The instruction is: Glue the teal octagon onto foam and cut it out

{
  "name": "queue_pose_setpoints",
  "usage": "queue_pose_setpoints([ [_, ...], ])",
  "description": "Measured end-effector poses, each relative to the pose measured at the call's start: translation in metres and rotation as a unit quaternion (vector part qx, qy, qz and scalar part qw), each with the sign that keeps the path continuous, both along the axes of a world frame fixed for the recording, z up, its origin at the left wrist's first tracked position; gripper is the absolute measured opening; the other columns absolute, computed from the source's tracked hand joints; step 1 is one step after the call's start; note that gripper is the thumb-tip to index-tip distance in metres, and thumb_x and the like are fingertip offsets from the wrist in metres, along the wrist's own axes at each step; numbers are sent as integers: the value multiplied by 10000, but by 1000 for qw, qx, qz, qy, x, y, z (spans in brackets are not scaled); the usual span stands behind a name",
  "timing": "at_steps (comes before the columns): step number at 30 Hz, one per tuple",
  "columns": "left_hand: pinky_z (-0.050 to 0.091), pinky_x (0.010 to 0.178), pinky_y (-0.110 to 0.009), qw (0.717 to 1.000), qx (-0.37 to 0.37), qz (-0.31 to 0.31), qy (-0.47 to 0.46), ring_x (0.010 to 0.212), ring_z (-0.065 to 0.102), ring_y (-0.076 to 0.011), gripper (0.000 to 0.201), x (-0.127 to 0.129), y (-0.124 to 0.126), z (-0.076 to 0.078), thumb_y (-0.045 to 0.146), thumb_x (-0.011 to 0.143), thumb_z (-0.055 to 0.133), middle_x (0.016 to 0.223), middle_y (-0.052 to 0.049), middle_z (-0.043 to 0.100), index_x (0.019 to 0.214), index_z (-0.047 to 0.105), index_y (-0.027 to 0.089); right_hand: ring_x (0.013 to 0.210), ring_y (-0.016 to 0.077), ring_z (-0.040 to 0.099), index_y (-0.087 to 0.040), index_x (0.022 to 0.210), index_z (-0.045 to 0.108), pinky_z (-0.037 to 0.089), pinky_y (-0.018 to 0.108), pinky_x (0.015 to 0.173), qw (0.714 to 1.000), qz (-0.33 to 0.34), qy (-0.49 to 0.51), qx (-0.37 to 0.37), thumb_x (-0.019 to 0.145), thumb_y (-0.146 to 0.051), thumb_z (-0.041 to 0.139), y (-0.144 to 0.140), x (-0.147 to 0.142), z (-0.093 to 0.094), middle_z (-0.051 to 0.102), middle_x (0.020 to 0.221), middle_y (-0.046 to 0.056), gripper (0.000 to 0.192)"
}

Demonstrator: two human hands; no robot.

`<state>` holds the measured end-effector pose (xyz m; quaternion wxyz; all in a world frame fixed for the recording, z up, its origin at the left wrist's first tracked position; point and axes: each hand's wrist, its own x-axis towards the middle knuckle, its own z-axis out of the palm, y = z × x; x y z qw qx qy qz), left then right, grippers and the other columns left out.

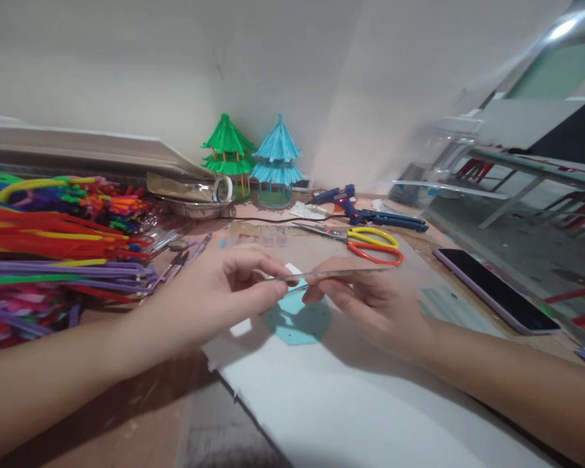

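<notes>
Pale blue card [302, 328] lies flat on a white board [370, 403], in the shadow of two bare hands, and just above it a thin strip [301, 275] is held up nearly edge-on. Its long axis runs from left to right across the person's front, roughly level. From here I cannot tell what the strip is made of.

The left hand [234, 279] pinches the strip near its left end, thumb against fingertips, in a narrow grip. The right hand [373, 299] has its fingers curled in on the strip farther along, also narrow, though blur hides just how they close; the strip's far end reaches across that hand. Only a small gap parts the two sets of fingertips. The card sits below that gap, on the person's side of it, so neither hand is clearly nearer to it.

Beyond the hands, scissors [341, 235] point leftward, their handles behind the right hand. A glue gun [344, 195] lies farther back, near a green model tower [227, 140] and a blue model tower [277, 146]. A phone [497, 292] rests off to the right.
</notes>
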<state>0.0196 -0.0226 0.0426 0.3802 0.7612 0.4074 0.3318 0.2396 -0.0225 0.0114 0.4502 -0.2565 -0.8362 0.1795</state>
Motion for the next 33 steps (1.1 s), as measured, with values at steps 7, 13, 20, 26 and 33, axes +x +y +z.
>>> queue_pose_setpoints([
  [7, 467, 545, -209, 984, -171, 2, -47, 554, 620, -132, 146, 1, 2, 2, 278, 693, 661, 547, 15, 667, 752, 772, 203, 774, 152, 711, -223, 1010, 672, 577, 274, 712, 996, 31, -34, 75, 955, -124, 548, 3, 2, -4, 763, 833, 31, 168],
  [13, 436, 537, -216, 976, -215, -6, -33, 560, 595, -132, 111, 5, 4, 2, 270, 628, 636, 553, 15, 669, 633, 727, 206, 756, 164, 687, -224, 1030, 654, 554, 300, 705, 991, 49, -74, 103, 972, -123, 503, 4, 4, -7, 754, 829, 41, 191],
  [20, 397, 535, -229, 983, -182, -5, 23, 565, 553, -137, 157, 5, 4, 1, 340, 634, 589, 541, 25, 623, 596, 672, 213, 691, 156, 633, -214, 1036, 631, 507, 275, 649, 985, 50, -96, 137, 968, -108, 494, 4, 1, -7, 717, 771, 37, 186],
  [26, 424, 528, -226, 988, -144, -40, 30, 557, 561, -136, 167, 3, 7, -3, 340, 685, 583, 546, 28, 614, 611, 655, 208, 678, 152, 612, -208, 1034, 618, 490, 269, 635, 983, 50, -95, 151, 957, -95, 501, 4, 0, -7, 697, 762, 39, 180],
  [33, 450, 519, -207, 979, 197, 2, 50, 579, 563, -100, 197, -6, 1, 1, 310, 812, 736, 850, -1, 722, 988, 742, 222, 673, 161, 619, -190, 1027, 616, 490, 280, 634, 985, 39, -89, 143, 960, -102, 516, 4, 1, -5, 706, 749, 42, 148],
])
